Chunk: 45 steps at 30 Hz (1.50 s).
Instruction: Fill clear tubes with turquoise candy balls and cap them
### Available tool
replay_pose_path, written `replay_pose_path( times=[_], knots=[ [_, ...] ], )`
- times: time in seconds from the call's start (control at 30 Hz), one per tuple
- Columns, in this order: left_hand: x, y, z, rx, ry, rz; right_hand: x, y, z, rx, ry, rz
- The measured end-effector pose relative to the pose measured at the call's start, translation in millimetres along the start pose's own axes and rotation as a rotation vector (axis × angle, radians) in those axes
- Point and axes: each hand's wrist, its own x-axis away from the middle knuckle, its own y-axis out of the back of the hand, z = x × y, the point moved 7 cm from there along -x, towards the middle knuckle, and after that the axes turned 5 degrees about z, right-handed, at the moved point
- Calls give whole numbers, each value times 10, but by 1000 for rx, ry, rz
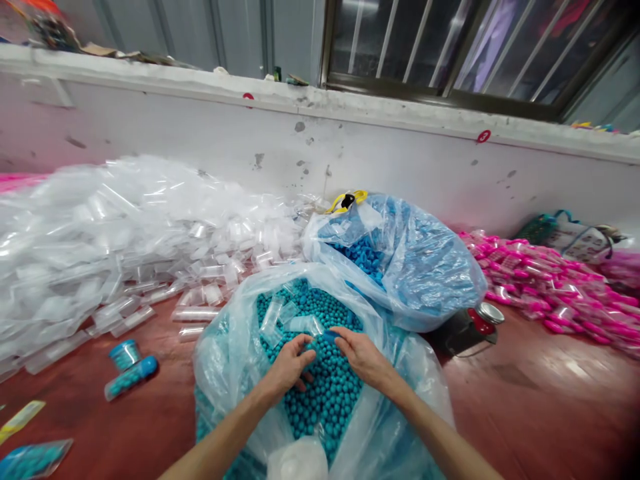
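A large clear plastic bag [230, 333] stands open in the middle, full of small teal balls [325, 393]. Several clear plastic tubes [271, 317] lie on the balls. Over them, my right hand [363, 357] pinches a small blue cap [331, 335] between thumb and fingers. My left hand [295, 360] is just left of it, thumb and fingers curled close together near the end of a clear tube [305, 325]; what it holds, if anything, I cannot make out. A white rounded object [299, 460] sits at the bag's near edge.
Behind lies a bag [430, 267] of blue pieces [363, 257]. Clear tubes [125, 233] are heaped left, pink-capped tubes [555, 287] right. A dark container [457, 333] stands right of the bags. Two filled tubes [131, 378] lie on the red surface [530, 400].
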Motion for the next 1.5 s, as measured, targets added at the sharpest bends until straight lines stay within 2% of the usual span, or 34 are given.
replay_pose_path(
  times=[0.13, 0.2, 0.27, 0.4, 0.53, 0.6, 0.77, 1.0, 1.17, 1.27, 1.4, 1.5],
  knots=[
    [38, 49, -17, 8, -3, -23, 36, -71, 59, -32, 80, 30],
    [51, 111, -26, 3, -19, -45, 74, -81, 8, 58, 61, 50],
    [51, 144, -33, 4, -48, -37, 95, -50, -40, 136, 24, 11],
    [48, 77, -8, 59, -59, 37, 92, -15, 75, 152, 60, -149],
    [90, 29, -11, 114, -44, 33, 99, -186, 234, 212, 165, -82],
    [108, 34, -17, 137, -38, 33, 123, -210, 238, 181, 205, -78],
    [99, 10, 16, 157, -12, 95, 128, -125, 159, 18, 218, -171],
    [107, 59, 68, 174, -11, 99, 147, -59, 177, 11, 255, -84],
    [113, 48, 55, 157, -26, 106, 158, 20, 185, -74, 206, -189],
    [125, 14, 14, 171, -61, 110, 148, -57, 241, -75, 238, -160],
    [145, 28, 10, 141, -55, 107, 171, -88, 229, -15, 277, -54],
    [140, 74, 35, 157, -45, 94, 198, -26, 160, 16, 216, -10]
  ],
)
